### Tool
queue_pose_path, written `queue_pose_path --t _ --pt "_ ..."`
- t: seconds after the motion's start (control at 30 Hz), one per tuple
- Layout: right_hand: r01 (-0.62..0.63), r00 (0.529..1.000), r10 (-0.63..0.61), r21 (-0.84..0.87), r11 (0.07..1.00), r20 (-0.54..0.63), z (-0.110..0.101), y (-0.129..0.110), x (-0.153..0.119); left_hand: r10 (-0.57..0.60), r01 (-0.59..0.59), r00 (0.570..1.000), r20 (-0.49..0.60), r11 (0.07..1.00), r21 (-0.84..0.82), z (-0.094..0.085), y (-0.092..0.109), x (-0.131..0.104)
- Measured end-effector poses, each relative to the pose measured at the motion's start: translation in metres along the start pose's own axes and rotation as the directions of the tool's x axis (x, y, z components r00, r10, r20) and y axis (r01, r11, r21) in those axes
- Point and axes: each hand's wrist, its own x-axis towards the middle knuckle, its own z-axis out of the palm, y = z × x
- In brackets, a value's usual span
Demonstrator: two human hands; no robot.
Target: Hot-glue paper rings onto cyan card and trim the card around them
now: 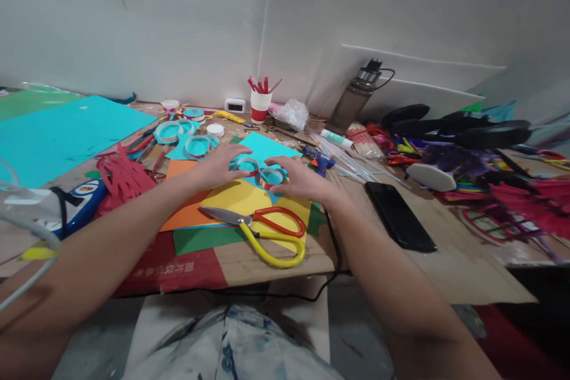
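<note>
My left hand (218,166) is curled at the left side of a small red-and-white paper ring (253,173), with thumb and fingertips on its edge. My right hand (300,178) cups a second paper ring (266,186) from the right, thumb in front and forefinger behind. Both rings stand side by side on a light-blue paper sheet (262,145), and blue shows inside them. Under the hands lie a yellow sheet (227,195) and an orange sheet (178,221). Scissors (243,219) with one red and one yellow handle lie nearer my body, blades pointing left.
More paper rings (198,146) sit at the left back. A paper cup of red pens (260,108), a digital clock (235,105) and a grey bottle (354,98) stand along the wall. At right lies a black phone (398,215); at left, pink strips (124,181).
</note>
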Motion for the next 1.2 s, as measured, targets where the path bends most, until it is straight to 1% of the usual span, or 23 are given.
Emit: queue_pose_path --t 0.13,0.33,0.43,0.7,0.87,1.03,1.2 --pt "-0.012 1.0 0.012 -0.029 1.0 0.013 0.002 0.0 0.002 -0.007 0.007 1.0 0.028 1.0 0.024 0.002 0.0 0.001" --pt "-0.034 0.999 0.034 -0.017 0.999 0.004 0.004 -0.001 0.003 -0.007 0.005 0.998 0.055 0.999 0.048 0.001 -0.003 0.001" --pt "-0.033 0.999 0.033 -0.008 0.999 -0.006 0.005 -0.001 0.003 0.005 -0.008 0.998 0.06 0.999 0.048 0.002 -0.003 0.001" --pt "-0.043 0.999 0.042 -0.016 0.999 -0.028 0.005 0.001 0.004 -0.018 0.015 0.998 0.068 0.998 0.053 0.002 -0.003 0.0" --pt "0.013 0.996 -0.01 0.039 0.999 -0.091 0.0 0.009 0.004 -0.066 0.062 0.996 0.066 0.996 0.059 0.005 -0.001 0.005" --pt "-0.003 0.991 0.011 0.059 0.998 -0.134 -0.011 0.011 0.001 -0.073 0.065 0.991 0.109 0.995 0.077 0.007 -0.001 0.01" --pt "-0.005 0.99 0.012 0.048 0.999 -0.138 -0.017 0.008 -0.002 -0.085 0.078 0.991 0.103 0.995 0.063 0.009 -0.005 0.011"
